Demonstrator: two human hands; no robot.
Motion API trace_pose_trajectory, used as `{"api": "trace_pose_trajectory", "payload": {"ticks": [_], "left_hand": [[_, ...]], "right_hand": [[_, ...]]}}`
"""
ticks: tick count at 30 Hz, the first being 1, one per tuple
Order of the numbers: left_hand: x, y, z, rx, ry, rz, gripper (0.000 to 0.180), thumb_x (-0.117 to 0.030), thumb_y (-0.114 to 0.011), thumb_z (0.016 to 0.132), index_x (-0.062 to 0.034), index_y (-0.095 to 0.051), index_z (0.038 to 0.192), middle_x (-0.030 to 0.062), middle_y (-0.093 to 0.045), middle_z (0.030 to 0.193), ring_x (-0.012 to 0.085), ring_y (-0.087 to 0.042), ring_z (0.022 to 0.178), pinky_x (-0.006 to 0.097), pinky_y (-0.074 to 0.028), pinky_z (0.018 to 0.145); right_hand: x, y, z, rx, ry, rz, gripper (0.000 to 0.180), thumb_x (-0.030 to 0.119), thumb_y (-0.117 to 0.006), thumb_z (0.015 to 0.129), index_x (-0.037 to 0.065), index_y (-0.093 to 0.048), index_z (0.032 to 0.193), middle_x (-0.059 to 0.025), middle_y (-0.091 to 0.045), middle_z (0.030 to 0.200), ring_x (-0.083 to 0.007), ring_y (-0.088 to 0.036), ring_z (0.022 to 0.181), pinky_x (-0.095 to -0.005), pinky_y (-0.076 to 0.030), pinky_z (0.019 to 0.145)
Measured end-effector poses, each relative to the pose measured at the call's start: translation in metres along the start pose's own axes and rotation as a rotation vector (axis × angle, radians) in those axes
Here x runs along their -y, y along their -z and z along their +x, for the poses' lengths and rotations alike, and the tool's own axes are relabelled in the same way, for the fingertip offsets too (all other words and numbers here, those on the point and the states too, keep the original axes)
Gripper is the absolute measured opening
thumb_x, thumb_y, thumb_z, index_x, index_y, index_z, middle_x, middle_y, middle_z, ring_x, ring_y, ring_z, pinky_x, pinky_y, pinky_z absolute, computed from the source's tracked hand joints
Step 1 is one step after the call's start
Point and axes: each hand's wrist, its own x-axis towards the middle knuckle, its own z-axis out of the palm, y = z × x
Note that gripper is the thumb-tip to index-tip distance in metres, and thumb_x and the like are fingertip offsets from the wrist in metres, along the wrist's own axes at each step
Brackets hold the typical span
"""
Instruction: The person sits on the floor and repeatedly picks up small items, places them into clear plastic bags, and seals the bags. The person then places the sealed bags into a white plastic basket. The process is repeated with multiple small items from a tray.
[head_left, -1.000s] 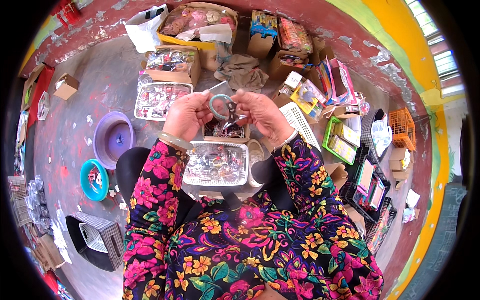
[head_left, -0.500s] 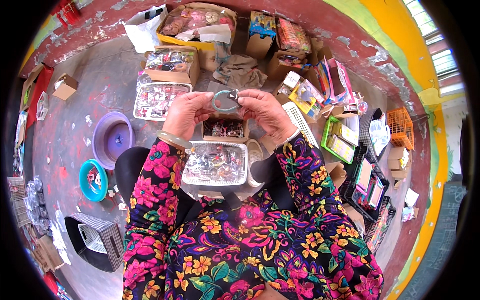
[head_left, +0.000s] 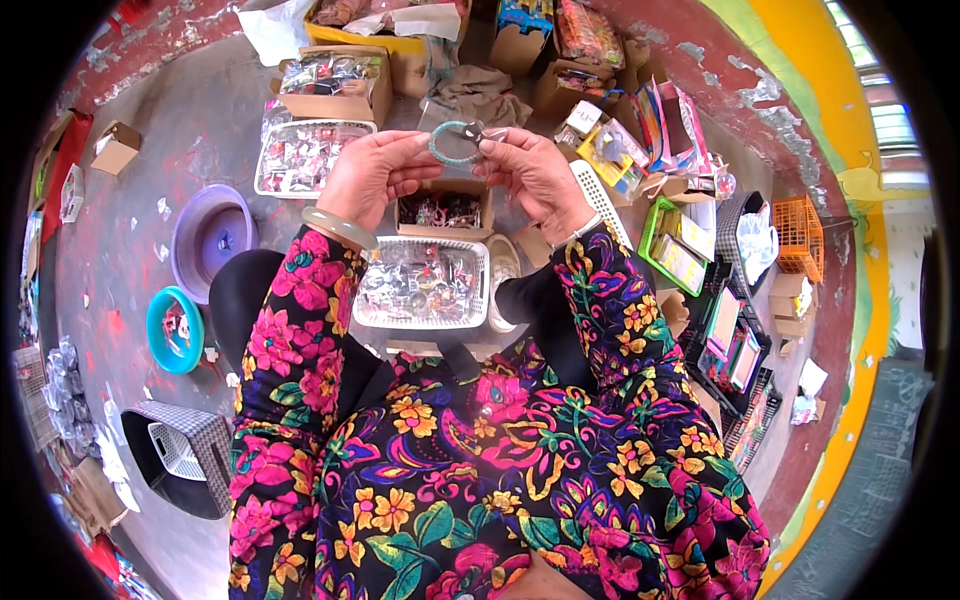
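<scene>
Observed left hand (head_left: 372, 178) and right hand (head_left: 532, 172) raised together above small cardboard box (head_left: 444, 208). Both pinched teal ring (head_left: 456, 143) between fingertips, left on its near-left rim, right on its right side by a dark clasp. Held ring just beyond box, over grey floor (head_left: 190, 130). Noted white basket (head_left: 423, 285) directly nearer than box; purple basin (head_left: 207, 236) well left of it.

Grey paint-flecked floor (head_left: 190, 140) bears cardboard boxes (head_left: 335, 85), white baskets (head_left: 300, 160), purple basin (head_left: 210, 235).
</scene>
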Motion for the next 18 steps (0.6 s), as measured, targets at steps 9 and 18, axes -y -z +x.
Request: {"api": "trace_pose_trajectory", "payload": {"ticks": [9,18], "left_hand": [[0.001,0.007,0.003,-0.039,-0.072,0.053,0.012,-0.015,-0.057,0.086,-0.0051,-0.060,0.092,0.0036,-0.066,0.084,0.0111,-0.064,0.077,0.018,-0.041,0.060],[-0.002,0.004,0.003,-0.009,-0.095,0.073,0.011,-0.015,-0.056,0.087,-0.0061,-0.060,0.091,0.0040,-0.066,0.082,0.0099,-0.063,0.075,0.018,-0.040,0.059]], "right_hand": [[0.002,-0.004,-0.008,0.060,-0.162,-0.040,0.014,0.009,-0.064,0.080,0.003,-0.059,0.092,-0.0044,-0.063,0.080,-0.0096,-0.061,0.067,-0.0188,-0.048,0.057],[0.007,-0.005,-0.011,0.035,-0.100,-0.034,0.020,0.005,-0.064,0.078,0.002,-0.055,0.096,-0.0078,-0.063,0.077,-0.0110,-0.060,0.063,-0.0189,-0.048,0.057]]}}
